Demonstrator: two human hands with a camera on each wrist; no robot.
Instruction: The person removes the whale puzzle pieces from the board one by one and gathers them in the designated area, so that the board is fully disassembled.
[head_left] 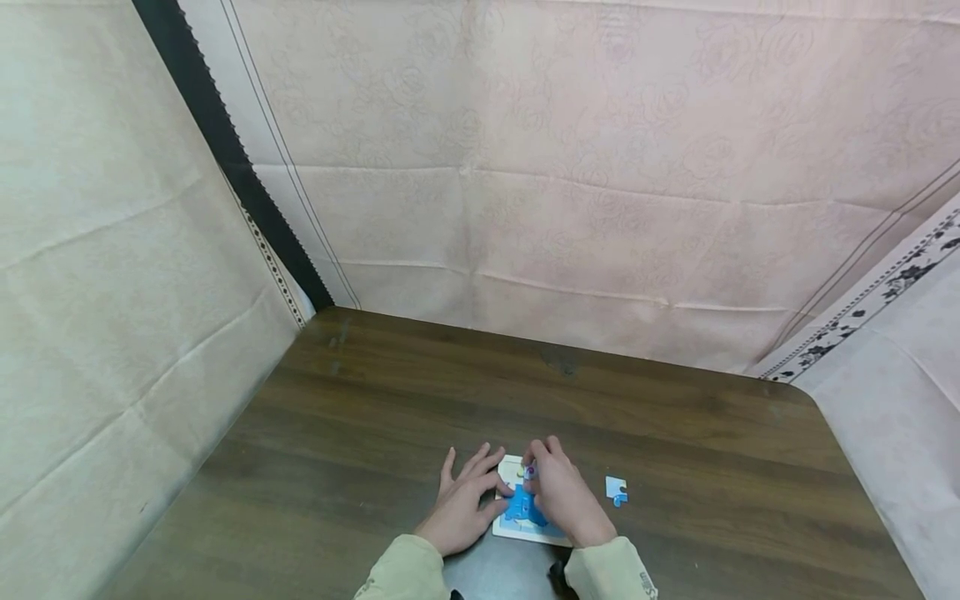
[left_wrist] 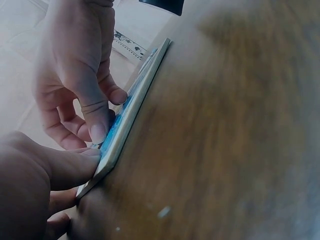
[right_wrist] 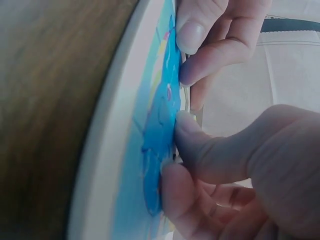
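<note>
A small jigsaw board (head_left: pixel 510 528) with a pale border and a blue picture lies flat on the table. My left hand (head_left: pixel 467 510) has its fingers spread at the board's left edge, and its thumb rests on the border in the left wrist view. Over the upper right of the board, my right hand (head_left: pixel 564 498) pinches a puzzle piece (head_left: pixel 531 472) with a purple mark, close against the picture. Its thumb and curled fingers hide most of that piece. Seen from the right wrist, blue pieces (right_wrist: pixel 162 115) sit in the board right beside both hands' fingertips.
One loose puzzle piece (head_left: pixel 616 490), white and blue, lies on the dark wooden table (head_left: pixel 390 392) to the right of my right hand. Pale cloth (head_left: pixel 585 167) hangs behind the table and along its sides. A grey surface (head_left: pixel 495 571) shows below the board.
</note>
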